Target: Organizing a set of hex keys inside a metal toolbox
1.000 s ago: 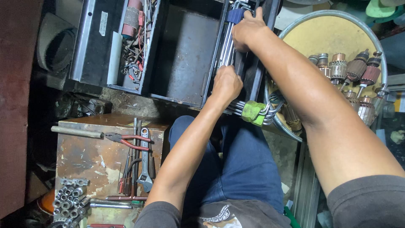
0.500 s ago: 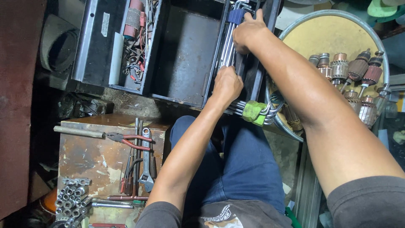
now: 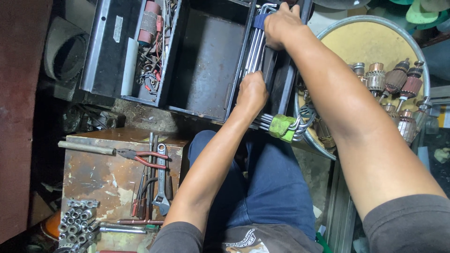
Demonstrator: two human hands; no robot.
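Hex keys [image 3: 255, 51]: left hand [image 3: 252, 96] and right hand [image 3: 281, 26] both grip the bundle over the toolbox [image 3: 201, 65]; next, steady seating into its tray.

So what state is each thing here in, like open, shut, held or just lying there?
Black toolbox: open, trays spread out.
Left hand: closed around a bundle of long metal hex keys.
Right hand: gripping the blue holder at the bundle's far end.
Green holder: on a second key set, held by no hand.
Red-handled pliers: lying flat on the rusty box top.
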